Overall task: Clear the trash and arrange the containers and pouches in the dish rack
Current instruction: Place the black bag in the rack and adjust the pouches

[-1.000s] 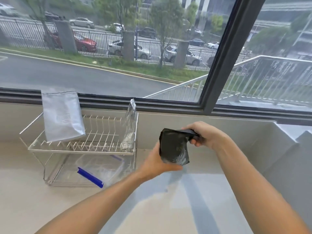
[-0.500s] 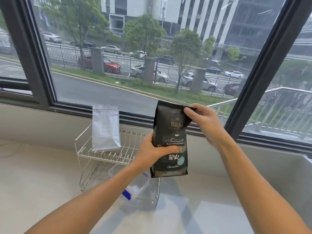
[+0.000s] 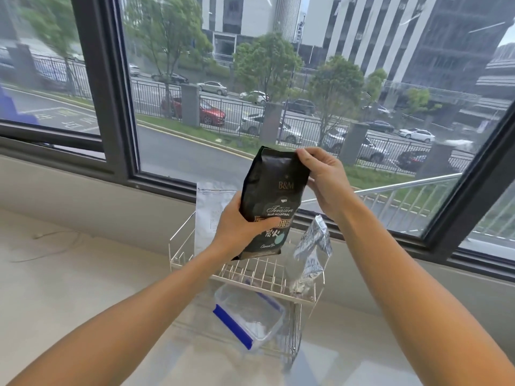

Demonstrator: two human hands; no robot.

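I hold a black coffee pouch (image 3: 274,199) upright over the upper shelf of the two-tier wire dish rack (image 3: 250,270). My left hand (image 3: 239,227) grips its lower left side and my right hand (image 3: 324,181) pinches its top right corner. A white pouch (image 3: 210,215) stands at the rack's left end, partly hidden behind my left hand. A crinkled silver pouch (image 3: 309,256) leans at the right end. On the lower shelf lies a clear plastic container (image 3: 250,312) with a blue clip.
The rack stands on a pale counter (image 3: 69,288) against a low wall under a large window with a dark frame (image 3: 111,93). A thin white cable (image 3: 50,243) lies on the counter at the far left.
The black pouch went from crumpled and low to upright and flattened, and now hangs over the rack's top shelf. My view has shifted, so the rack sits nearer the centre.
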